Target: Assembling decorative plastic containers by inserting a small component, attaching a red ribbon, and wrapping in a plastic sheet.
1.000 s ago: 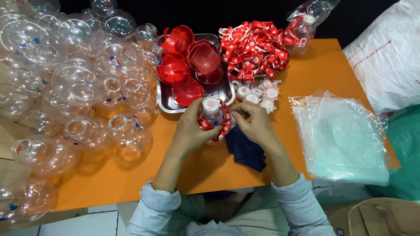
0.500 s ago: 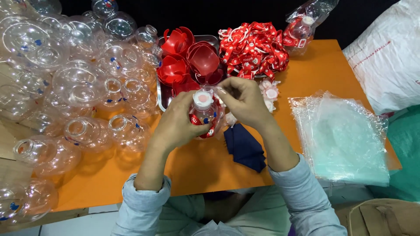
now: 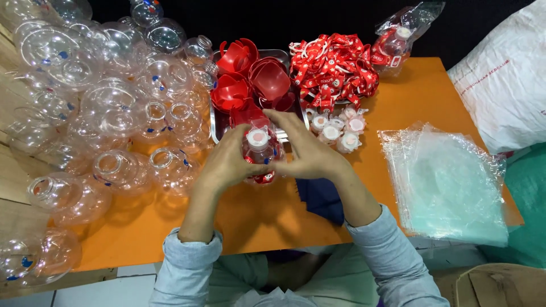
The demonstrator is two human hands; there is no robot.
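Head view: a small clear bottle with a white cap and red strap is being assembled near the middle of the orange table, just before the metal tray's front edge. It is clasped by the left hand, fingers curled; the right hand is closed round its other side. Seating the strap seems the step; steady pressure would be called for next.

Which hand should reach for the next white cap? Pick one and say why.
Right. The right hand sits beside the white caps, which lie just off its fingers. The left hand is on the far side of the bottle, nearer the clear bottles.
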